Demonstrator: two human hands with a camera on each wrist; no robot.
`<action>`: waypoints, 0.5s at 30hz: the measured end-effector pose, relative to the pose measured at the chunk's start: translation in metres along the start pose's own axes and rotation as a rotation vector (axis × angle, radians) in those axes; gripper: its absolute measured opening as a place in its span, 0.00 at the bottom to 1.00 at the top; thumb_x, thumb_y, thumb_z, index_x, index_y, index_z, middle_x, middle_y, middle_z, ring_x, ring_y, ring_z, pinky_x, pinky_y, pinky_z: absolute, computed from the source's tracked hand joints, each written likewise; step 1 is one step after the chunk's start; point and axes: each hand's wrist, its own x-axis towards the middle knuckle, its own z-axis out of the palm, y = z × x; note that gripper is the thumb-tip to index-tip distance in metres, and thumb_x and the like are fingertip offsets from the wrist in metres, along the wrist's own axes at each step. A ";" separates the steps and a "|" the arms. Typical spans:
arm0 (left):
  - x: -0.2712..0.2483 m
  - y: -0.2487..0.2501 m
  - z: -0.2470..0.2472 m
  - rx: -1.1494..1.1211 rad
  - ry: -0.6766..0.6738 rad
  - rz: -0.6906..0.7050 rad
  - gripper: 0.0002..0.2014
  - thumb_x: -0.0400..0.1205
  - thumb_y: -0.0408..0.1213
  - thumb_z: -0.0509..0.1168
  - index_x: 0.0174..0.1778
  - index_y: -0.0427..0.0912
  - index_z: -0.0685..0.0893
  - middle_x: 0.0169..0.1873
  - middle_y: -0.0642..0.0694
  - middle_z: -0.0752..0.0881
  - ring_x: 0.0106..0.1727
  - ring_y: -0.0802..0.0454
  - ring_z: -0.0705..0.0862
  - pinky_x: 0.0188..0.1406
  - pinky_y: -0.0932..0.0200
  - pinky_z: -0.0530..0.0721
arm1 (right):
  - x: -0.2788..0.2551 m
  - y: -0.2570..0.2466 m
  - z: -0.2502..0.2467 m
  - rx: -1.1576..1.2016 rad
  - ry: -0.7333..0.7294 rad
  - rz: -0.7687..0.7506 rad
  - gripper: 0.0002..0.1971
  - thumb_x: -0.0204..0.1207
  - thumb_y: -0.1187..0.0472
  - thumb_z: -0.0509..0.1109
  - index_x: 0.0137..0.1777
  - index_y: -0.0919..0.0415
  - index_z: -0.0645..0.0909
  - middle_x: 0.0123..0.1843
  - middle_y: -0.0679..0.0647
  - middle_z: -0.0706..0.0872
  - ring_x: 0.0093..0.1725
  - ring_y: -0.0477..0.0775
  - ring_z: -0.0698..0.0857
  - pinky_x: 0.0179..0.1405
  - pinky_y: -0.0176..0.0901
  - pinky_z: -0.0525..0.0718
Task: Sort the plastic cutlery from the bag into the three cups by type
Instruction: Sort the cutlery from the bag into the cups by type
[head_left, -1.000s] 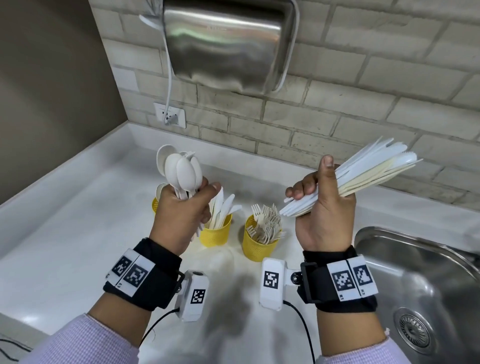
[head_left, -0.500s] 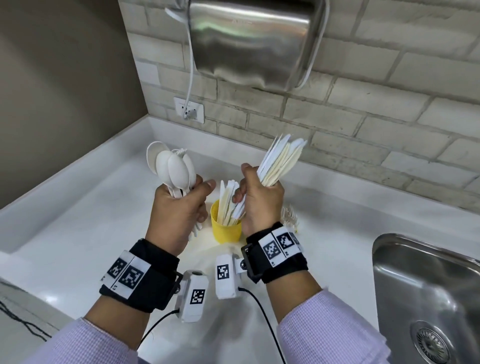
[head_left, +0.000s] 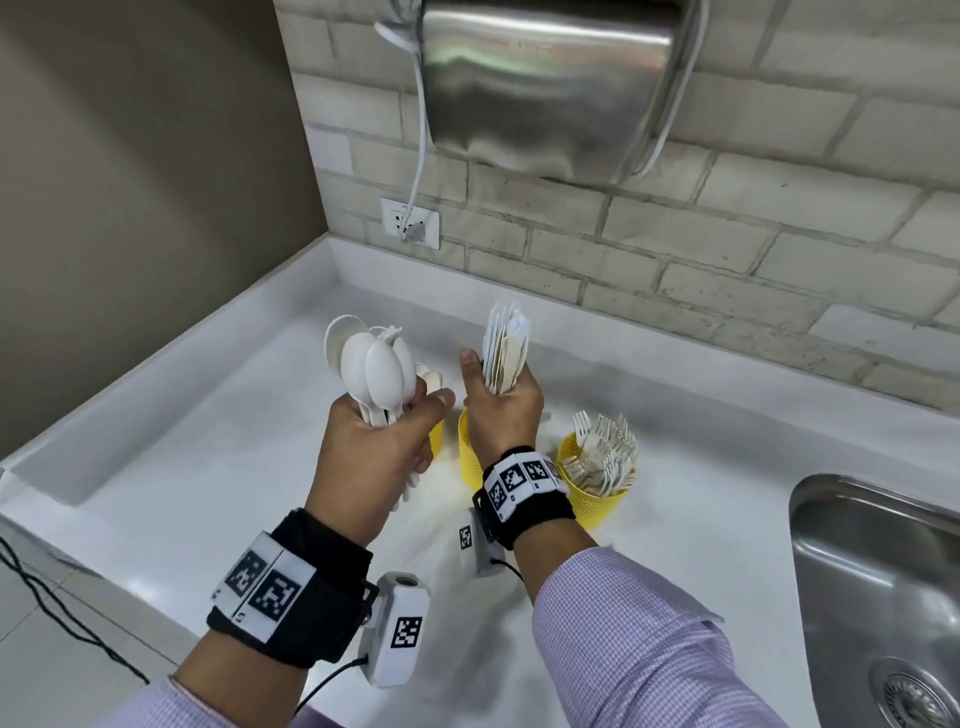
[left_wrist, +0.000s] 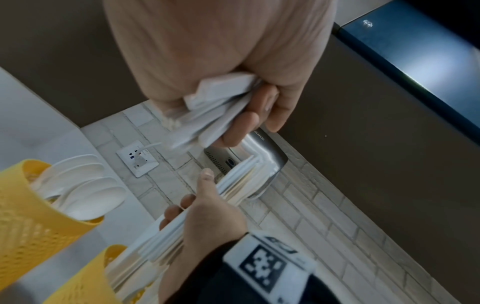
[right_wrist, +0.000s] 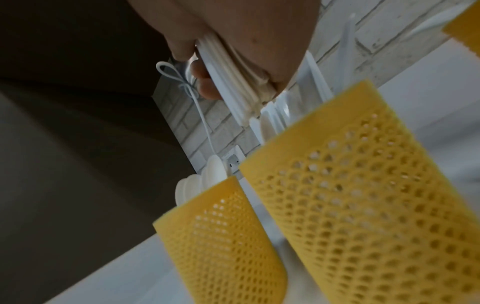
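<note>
My left hand (head_left: 395, 415) grips a bundle of white plastic spoons (head_left: 371, 364), bowls up, in front of the left yellow cup (head_left: 438, 436), which it mostly hides. My right hand (head_left: 493, 395) grips a stack of white knives (head_left: 506, 348) upright over the middle yellow cup (head_left: 467, 457). In the right wrist view the knives' (right_wrist: 233, 82) lower ends sit at that cup's (right_wrist: 363, 195) rim among other knives. The right cup (head_left: 592, 499) holds forks (head_left: 605, 452). The left wrist view shows spoons (left_wrist: 85, 193) standing in the left cup (left_wrist: 26, 216).
A steel sink (head_left: 878, 571) lies at the right of the white counter (head_left: 208, 467). A hand dryer (head_left: 550, 88) hangs on the brick wall above, its cord plugged into a socket (head_left: 410, 223). A raised ledge runs along the counter's left side.
My right hand has swung the knives from the right over to the middle cup and turned them upright, lowering them. The left hand has stayed put with the spoons.
</note>
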 end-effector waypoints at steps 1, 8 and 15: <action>0.000 -0.001 -0.003 0.005 -0.002 -0.008 0.18 0.77 0.37 0.74 0.24 0.48 0.74 0.19 0.46 0.68 0.22 0.44 0.65 0.31 0.44 0.69 | 0.000 0.004 0.000 -0.035 -0.001 -0.021 0.15 0.77 0.47 0.79 0.55 0.57 0.88 0.39 0.43 0.91 0.40 0.40 0.89 0.47 0.44 0.89; 0.013 -0.001 -0.020 0.022 -0.077 -0.054 0.18 0.76 0.40 0.76 0.25 0.47 0.75 0.19 0.46 0.69 0.24 0.44 0.65 0.31 0.42 0.69 | -0.002 0.024 -0.006 -0.245 0.035 -0.050 0.10 0.78 0.52 0.78 0.54 0.55 0.86 0.37 0.41 0.88 0.37 0.33 0.86 0.38 0.28 0.81; 0.032 0.004 -0.029 0.032 -0.173 -0.036 0.18 0.77 0.37 0.75 0.26 0.45 0.74 0.21 0.44 0.68 0.23 0.44 0.66 0.31 0.44 0.69 | 0.001 0.022 -0.003 -0.322 0.098 -0.053 0.11 0.74 0.56 0.80 0.52 0.52 0.82 0.37 0.42 0.86 0.35 0.36 0.85 0.35 0.22 0.77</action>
